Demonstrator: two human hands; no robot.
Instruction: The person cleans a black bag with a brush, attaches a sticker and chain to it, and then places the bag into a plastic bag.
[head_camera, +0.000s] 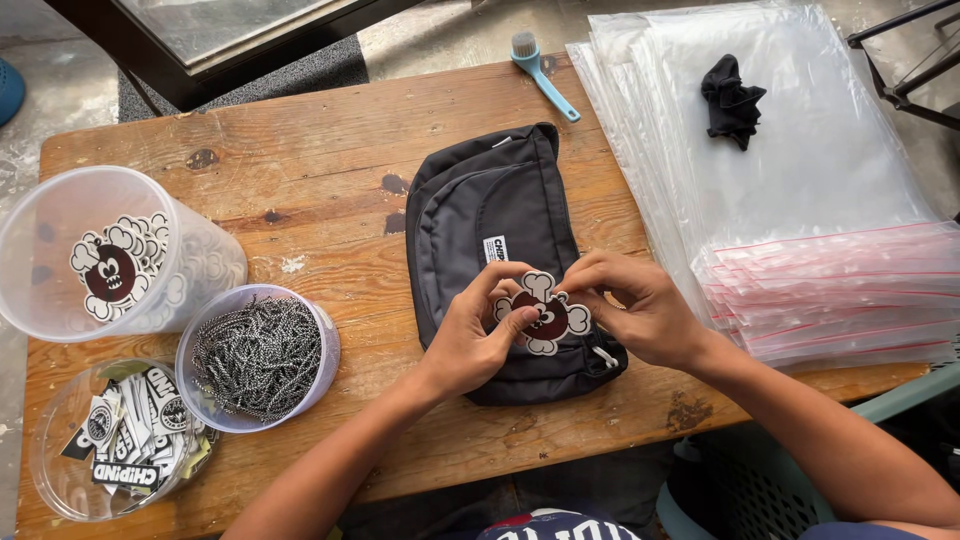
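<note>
Across the middle of the frame, a wooden table (330, 150) carried a stack of clear zip bags (800, 200) at right and a dark pouch bag (480, 215) at centre. Over the pouch's lower part, the left hand (468, 340) and right hand (640, 305) pinched a cartoon-shaped tag (542, 312), perhaps at its zipper pull.

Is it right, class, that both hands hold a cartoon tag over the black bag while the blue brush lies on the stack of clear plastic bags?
Not quite. The head view shows the blue brush lying on the wooden table, beside the stack of clear plastic bags. The rest holds: left hand and right hand hold the cartoon tag over the black bag.
</note>
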